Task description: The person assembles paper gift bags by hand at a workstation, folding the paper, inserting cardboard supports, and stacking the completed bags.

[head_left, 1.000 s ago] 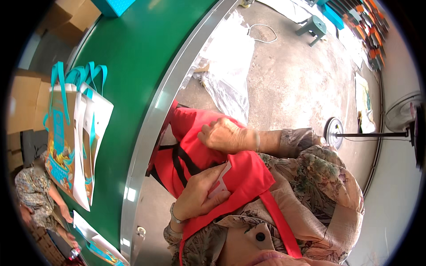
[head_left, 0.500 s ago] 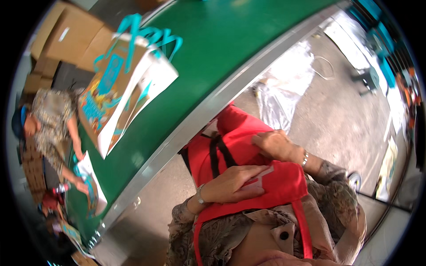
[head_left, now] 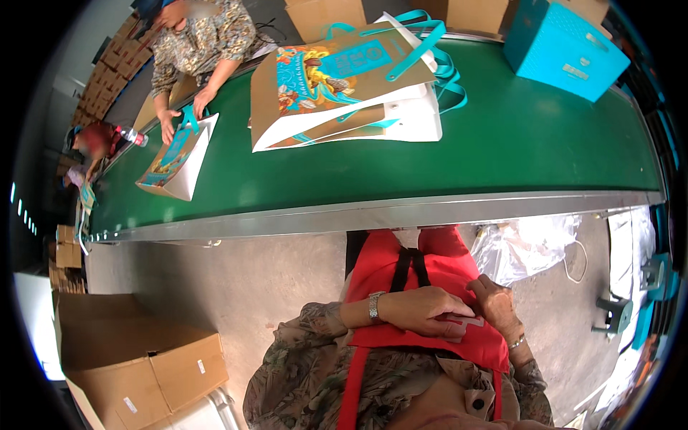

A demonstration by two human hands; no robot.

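Observation:
A red apron [head_left: 373, 272] with black straps covers my front. My left hand [head_left: 423, 312], with a metal-banded watch at its wrist, lies across the apron with its fingers stretched to the right over a pale mark. Just to its right, my right hand [head_left: 496, 304] rests against the apron with the fingers curled. Whether anything is inside those fingers is hidden. Both hands are apart from the green belt table [head_left: 516, 158] ahead. Brown and white paper bags [head_left: 322, 79] with turquoise handles lie stacked on it.
Across the belt at left, a person [head_left: 208, 43] handles another paper bag [head_left: 179, 161]. A turquoise box [head_left: 566, 54] stands at far right. An open cardboard carton [head_left: 150, 358] is on the floor at lower left. Clear plastic sheeting [head_left: 527, 247] and a dark stool [head_left: 613, 315] are at right.
The view has swung, so the belt's edge now runs nearly level and the turquoise box and open carton show. My hands stay at the apron, the right one slightly lower beside the left.

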